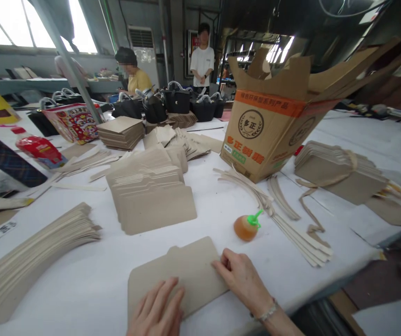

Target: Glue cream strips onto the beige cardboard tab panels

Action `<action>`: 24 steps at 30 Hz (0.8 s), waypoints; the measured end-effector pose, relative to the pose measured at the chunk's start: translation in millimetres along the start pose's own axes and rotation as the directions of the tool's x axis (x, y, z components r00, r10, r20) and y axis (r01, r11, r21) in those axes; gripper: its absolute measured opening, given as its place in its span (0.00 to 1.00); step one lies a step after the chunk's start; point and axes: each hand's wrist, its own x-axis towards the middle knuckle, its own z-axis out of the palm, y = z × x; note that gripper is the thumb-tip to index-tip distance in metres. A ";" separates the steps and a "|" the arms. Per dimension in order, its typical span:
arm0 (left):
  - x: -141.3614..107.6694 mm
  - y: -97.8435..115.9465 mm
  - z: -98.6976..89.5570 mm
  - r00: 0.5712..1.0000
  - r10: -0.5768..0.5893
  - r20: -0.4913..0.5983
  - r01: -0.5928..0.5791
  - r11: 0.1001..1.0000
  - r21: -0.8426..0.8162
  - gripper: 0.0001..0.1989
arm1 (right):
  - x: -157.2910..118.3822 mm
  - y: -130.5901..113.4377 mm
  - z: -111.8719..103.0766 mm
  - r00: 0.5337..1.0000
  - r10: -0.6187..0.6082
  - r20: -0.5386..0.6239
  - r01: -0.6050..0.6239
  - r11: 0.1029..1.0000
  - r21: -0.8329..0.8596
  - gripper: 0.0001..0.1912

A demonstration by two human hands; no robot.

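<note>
A grey-beige cardboard panel (189, 263) with rounded corners and a small tab lies flat on the white table. My left hand (160, 308) rests on its lower left part, fingers spread. At the panel's right edge is my right hand (233, 270), its thumb and index finger pinched together; whatever is between them is too small to tell. Just beyond sits a round bottle (246, 227) of amber liquid with a green nozzle. Behind the panel, a fanned stack of similar panels (158, 207) lies on the table.
Long cardboard strips (42, 254) are piled at the left, with more strips (301, 240) at the right. A large open carton (263, 130) stands behind. A tied panel bundle (340, 172) lies far right. Black bags (177, 100) and people are in the background.
</note>
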 end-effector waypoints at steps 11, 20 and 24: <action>12.1 22.4 -4.6 0.999 0.047 -0.015 -0.044 0.985 0.170 0.13 | 29.9 86.4 -49.2 0.928 0.142 -0.345 -0.061 0.970 0.235 0.42; 11.1 27.3 -6.6 0.986 0.021 -0.167 0.010 0.983 0.183 0.13 | 29.7 60.6 -56.0 0.972 0.099 -0.214 0.053 0.793 0.606 0.30; 13.5 29.9 -11.9 0.980 0.001 -0.197 0.028 0.989 0.145 0.12 | 8.4 44.6 -87.8 0.926 0.330 -0.183 0.105 0.240 0.965 0.24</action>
